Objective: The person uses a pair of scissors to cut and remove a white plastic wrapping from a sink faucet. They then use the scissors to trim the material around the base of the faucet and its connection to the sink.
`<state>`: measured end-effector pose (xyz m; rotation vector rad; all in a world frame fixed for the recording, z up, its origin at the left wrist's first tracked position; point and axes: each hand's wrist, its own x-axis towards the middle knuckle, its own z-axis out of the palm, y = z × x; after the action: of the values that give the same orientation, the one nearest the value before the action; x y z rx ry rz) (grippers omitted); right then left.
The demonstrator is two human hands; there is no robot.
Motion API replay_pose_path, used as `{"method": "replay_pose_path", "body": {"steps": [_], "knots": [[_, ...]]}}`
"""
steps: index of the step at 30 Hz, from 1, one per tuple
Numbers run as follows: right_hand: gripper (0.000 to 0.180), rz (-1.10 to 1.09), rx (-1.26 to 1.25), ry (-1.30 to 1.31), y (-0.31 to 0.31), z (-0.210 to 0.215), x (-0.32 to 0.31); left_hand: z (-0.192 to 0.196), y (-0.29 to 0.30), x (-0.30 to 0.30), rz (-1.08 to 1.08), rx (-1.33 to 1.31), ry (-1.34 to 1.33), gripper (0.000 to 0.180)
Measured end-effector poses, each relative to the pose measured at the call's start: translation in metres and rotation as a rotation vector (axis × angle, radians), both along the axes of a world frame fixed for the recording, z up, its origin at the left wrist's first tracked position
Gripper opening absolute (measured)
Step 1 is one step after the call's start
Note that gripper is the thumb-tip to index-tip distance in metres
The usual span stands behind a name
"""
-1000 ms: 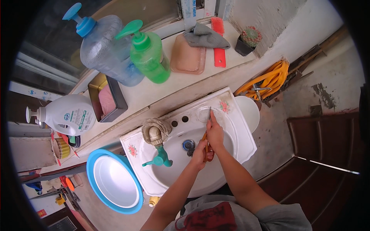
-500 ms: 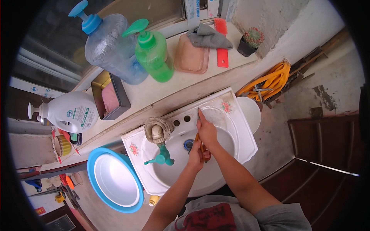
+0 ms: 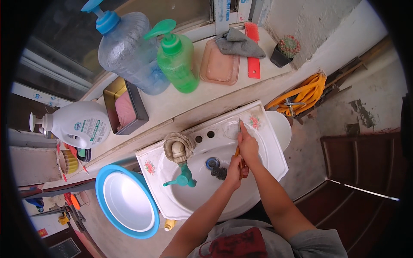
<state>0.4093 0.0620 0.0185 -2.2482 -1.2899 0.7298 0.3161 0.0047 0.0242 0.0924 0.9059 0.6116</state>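
Note:
Both my hands are over the white washbasin, closed on one slim tool with orange handles. My right hand grips its upper part, and a finger lies along it toward a thin tip at the basin's back ledge. Lower down, my left hand wraps round the handle end. Fingers hide most of the tool, so its exact kind cannot be made out. A dark, rough clump lies in the bowl, between the blue-ringed drain and my left hand. The teal tap stands left of my hands.
On the sill are a green pump bottle, a large clear pump bottle, a soap box, a grey cloth, a red brush and a potted cactus. A blue basin stands left; a yellow hose hangs right.
My hands and the orange-handled tool have moved right along the back ledge. The dark clump by the drain now shows beside my left hand.

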Motion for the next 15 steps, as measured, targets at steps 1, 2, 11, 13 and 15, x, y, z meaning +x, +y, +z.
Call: {"method": "replay_pose_path", "body": {"steps": [1, 2, 11, 13, 15], "knots": [[0.046, 0.003, 0.001, -0.001, 0.007, 0.0, 0.0, -0.002, 0.003, 0.002, -0.033, -0.004, -0.032, 0.029], [0.046, 0.064, 0.013, -0.058, 0.012, 0.001, 0.0, -0.004, 0.0, 0.003, -0.038, -0.008, -0.035, 0.029], [0.046, 0.32, -0.043, 0.065, 0.009, 0.0, -0.021, 0.012, -0.01, -0.005, 0.115, 0.034, 0.003, 0.031], [0.046, 0.079, 0.039, 0.088, 0.012, -0.008, 0.018, 0.015, 0.013, 0.015, 0.031, 0.005, -0.051, 0.034], [0.044, -0.032, 0.022, 0.015, 0.013, -0.003, 0.055, 0.019, 0.027, 0.046, -0.143, -0.065, -0.022, 0.035]]}}
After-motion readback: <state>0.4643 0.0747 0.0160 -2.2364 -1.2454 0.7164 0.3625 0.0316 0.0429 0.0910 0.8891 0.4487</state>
